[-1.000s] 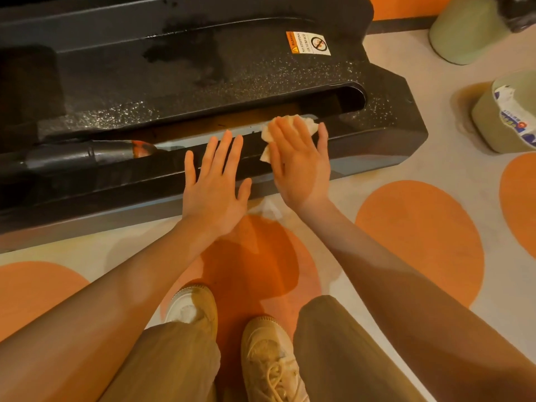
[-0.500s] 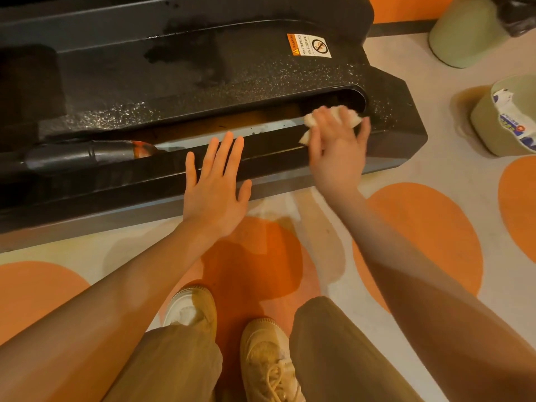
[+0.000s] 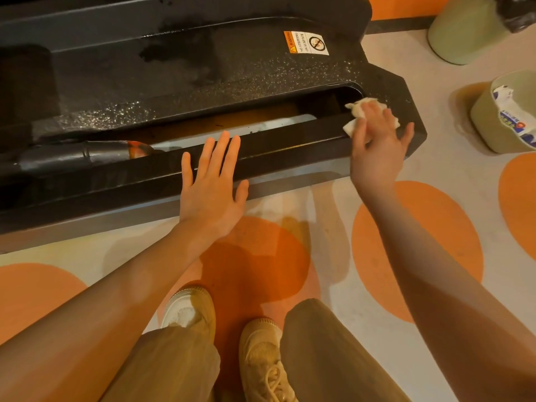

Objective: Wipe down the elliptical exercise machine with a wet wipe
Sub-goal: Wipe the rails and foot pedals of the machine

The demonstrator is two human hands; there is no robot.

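a: where's the wipe [image 3: 366, 113] right now?

b: under the right hand [image 3: 377, 146], on the far right end of the machine base [image 3: 203, 82], just where the slot curves round. the fingers lie flat and spread, pressing the wipe onto the rim. nothing is pinched.

a: and the other hand?

b: the left hand [image 3: 210, 187] is flat too, fingers straight, resting on the front rail of the base. i'd judge it's only there as a brace.

a: how would you do this bit well?

b: keep the whole palm on the wipe so it doesn't bunch up, follow the curved corner round, then run down the outer sloped edge. the speckled top looks dusty, so overlap the passes. refold to a clean face if it greys.

a: any writing?

b: a sticker [image 3: 307, 43] on the base: an orange strip reading "warning", then "no stepping on surface" beside a crossed-out symbol. the packet in the tub [image 3: 493, 123] on the right has blue print, too small to read.
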